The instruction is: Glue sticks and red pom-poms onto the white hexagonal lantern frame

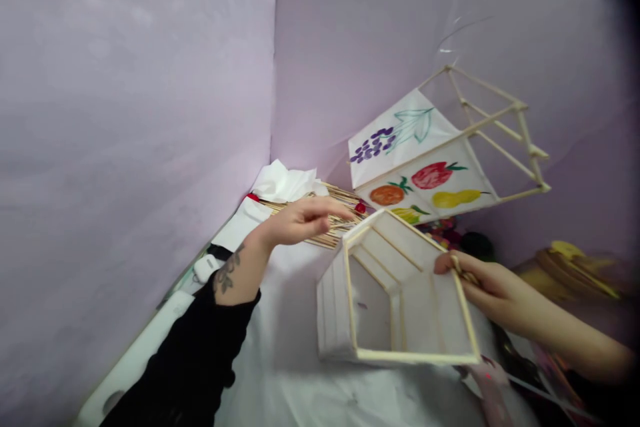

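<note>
A house-shaped frame of thin sticks covered in white paper [333, 307] is tilted with its open side toward me. My right hand [473, 277] grips its right edge, fingers closed round the stick. My left hand [303, 219] is held out to the upper left of the frame, fingers extended, holding nothing. Behind, a second stick frame [523, 130] leans tilted, its lower part covered with white panels painted with grapes and other fruit [433, 175]. A bundle of thin sticks [345, 197] lies behind my left hand, partly hidden by it.
Crumpled white paper [287, 181] lies by the wall corner. A white device [205, 268] is at the left edge of the white-covered table [270, 373]. A brown and yellow object [570, 270], blurred, stands at the right. Dark, blurred items lie at the lower right.
</note>
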Demonstrator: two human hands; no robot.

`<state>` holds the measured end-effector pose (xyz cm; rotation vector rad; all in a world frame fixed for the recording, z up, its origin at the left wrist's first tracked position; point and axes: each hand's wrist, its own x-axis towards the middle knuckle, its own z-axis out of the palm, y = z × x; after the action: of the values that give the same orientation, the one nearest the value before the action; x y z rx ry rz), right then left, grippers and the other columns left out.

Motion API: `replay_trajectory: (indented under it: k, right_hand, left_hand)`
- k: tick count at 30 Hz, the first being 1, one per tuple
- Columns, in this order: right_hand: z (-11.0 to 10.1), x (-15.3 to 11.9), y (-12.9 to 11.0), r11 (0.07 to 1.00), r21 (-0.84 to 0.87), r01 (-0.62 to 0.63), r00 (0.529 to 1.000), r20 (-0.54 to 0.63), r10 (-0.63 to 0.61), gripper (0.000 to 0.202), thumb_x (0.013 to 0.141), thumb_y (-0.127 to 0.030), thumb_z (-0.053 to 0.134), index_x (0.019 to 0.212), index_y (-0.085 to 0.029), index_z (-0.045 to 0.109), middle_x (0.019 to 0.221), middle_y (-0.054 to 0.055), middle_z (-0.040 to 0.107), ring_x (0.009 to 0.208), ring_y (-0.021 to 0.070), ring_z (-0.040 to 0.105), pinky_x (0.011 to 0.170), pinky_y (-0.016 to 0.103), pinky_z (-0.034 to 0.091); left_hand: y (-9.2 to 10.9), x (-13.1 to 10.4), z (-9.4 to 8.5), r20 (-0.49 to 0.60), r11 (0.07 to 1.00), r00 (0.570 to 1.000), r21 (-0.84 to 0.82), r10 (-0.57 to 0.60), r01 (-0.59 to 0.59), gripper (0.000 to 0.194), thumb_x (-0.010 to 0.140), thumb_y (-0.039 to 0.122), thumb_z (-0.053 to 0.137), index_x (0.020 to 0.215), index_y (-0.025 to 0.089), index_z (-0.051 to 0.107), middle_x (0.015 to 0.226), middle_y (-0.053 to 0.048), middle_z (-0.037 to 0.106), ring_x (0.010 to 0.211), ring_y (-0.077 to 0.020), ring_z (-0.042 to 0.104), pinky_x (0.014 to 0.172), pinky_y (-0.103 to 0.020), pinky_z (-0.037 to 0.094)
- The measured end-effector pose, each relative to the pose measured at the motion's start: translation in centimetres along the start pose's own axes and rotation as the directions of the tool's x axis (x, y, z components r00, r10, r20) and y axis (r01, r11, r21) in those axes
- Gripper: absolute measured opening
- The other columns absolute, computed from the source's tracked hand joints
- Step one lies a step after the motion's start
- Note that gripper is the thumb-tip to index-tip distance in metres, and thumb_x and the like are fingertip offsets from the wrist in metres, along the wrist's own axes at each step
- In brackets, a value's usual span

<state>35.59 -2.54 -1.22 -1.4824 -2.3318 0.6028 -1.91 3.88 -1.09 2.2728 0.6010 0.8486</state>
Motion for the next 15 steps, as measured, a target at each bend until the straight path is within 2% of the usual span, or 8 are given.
replay_trajectory:
  k: [1, 2, 4, 7, 9, 12, 15]
  right_hand:
    - [0.0, 0.1, -0.2, 1.0, 0.023, 0.004, 1.0, 0.015, -0.004, 0.024, 0.096, -0.039, 0.04, 0.088, -0.026, 0.059, 0.069, 0.002, 0.056, 0.061, 0.0193, 0.053, 0.059, 0.03, 0.045]
    - [0.1, 0.1, -0.4, 0.999, 0.037, 0.003, 1.0, 0.018, -0.003, 0.022, 0.095, -0.038, 0.042, 0.088, -0.025, 0.058, 0.067, 0.001, 0.053, 0.059, 0.0183, 0.05, 0.057, 0.029, 0.042]
    - [0.1, 0.3, -0.9, 0.999, 0.036, -0.008, 1.0, 0.004, 0.008, 0.018, 0.09, -0.036, 0.045, 0.088, -0.024, 0.058, 0.063, -0.003, 0.045, 0.055, 0.016, 0.043, 0.054, 0.027, 0.037]
    - [0.0, 1.0, -1.4, 0.999, 0.04, 0.011, 1.0, -0.001, -0.011, 0.015, 0.085, -0.033, 0.047, 0.087, -0.022, 0.057, 0.059, -0.006, 0.036, 0.052, 0.014, 0.037, 0.052, 0.025, 0.031]
    - [-0.2, 1.5, -1.2, 0.999, 0.04, 0.027, 1.0, -0.008, -0.027, 0.015, 0.084, -0.032, 0.047, 0.087, -0.022, 0.057, 0.057, -0.006, 0.035, 0.051, 0.0138, 0.036, 0.051, 0.025, 0.028]
    - [-0.5, 2.2, -0.6, 0.998, 0.037, 0.042, 0.999, -0.01, -0.042, 0.015, 0.083, -0.029, 0.046, 0.089, -0.021, 0.058, 0.058, -0.006, 0.037, 0.052, 0.0135, 0.037, 0.051, 0.025, 0.029]
    - [-0.8, 2.3, -0.1, 0.997, 0.037, 0.071, 0.997, 0.015, -0.072, 0.019, 0.085, -0.026, 0.046, 0.093, -0.02, 0.061, 0.058, -0.007, 0.036, 0.052, 0.0129, 0.036, 0.052, 0.024, 0.029]
  left_hand:
    - [0.9, -0.2, -0.4, 0.119, 0.994, 0.99, -0.082, 0.079, -0.07, 0.033, 0.098, 0.029, 0.059, 0.128, 0.022, 0.068, 0.13, -0.009, 0.068, 0.107, -0.0169, 0.064, 0.092, -0.026, 0.051]
    - [1.5, -0.4, -0.6, 0.209, 0.989, 0.971, -0.119, 0.113, -0.089, 0.036, 0.093, 0.033, 0.067, 0.128, 0.023, 0.069, 0.129, -0.008, 0.069, 0.101, -0.0166, 0.064, 0.085, -0.025, 0.052]
    - [2.2, -0.4, -0.5, 0.297, 0.99, 0.948, -0.109, 0.114, -0.085, 0.034, 0.088, 0.035, 0.075, 0.12, 0.024, 0.073, 0.12, -0.008, 0.072, 0.092, -0.0154, 0.065, 0.076, -0.023, 0.052]
    - [2.0, 0.0, 0.1, 0.241, 0.994, 0.964, -0.036, 0.112, -0.106, 0.017, 0.093, 0.033, 0.069, 0.098, 0.019, 0.079, 0.099, -0.008, 0.073, 0.082, -0.0134, 0.065, 0.069, -0.02, 0.05]
    - [1.3, 0.2, 0.1, 0.183, 0.993, 0.976, 0.016, 0.115, -0.12, 0.02, 0.095, 0.032, 0.065, 0.089, 0.018, 0.078, 0.09, -0.007, 0.071, 0.076, -0.0125, 0.064, 0.065, -0.02, 0.049]
    - [0.4, 0.2, -0.6, 0.099, 0.99, 0.991, 0.096, 0.095, -0.105, 0.018, 0.095, 0.031, 0.065, 0.091, 0.019, 0.078, 0.091, -0.007, 0.072, 0.075, -0.0127, 0.065, 0.065, -0.02, 0.05]
    - [0.0, 0.1, -1.2, 0.073, 0.986, 0.993, 0.132, 0.095, -0.104, 0.014, 0.095, 0.027, 0.066, 0.098, 0.022, 0.079, 0.098, -0.007, 0.074, 0.081, -0.0137, 0.068, 0.07, -0.021, 0.053]
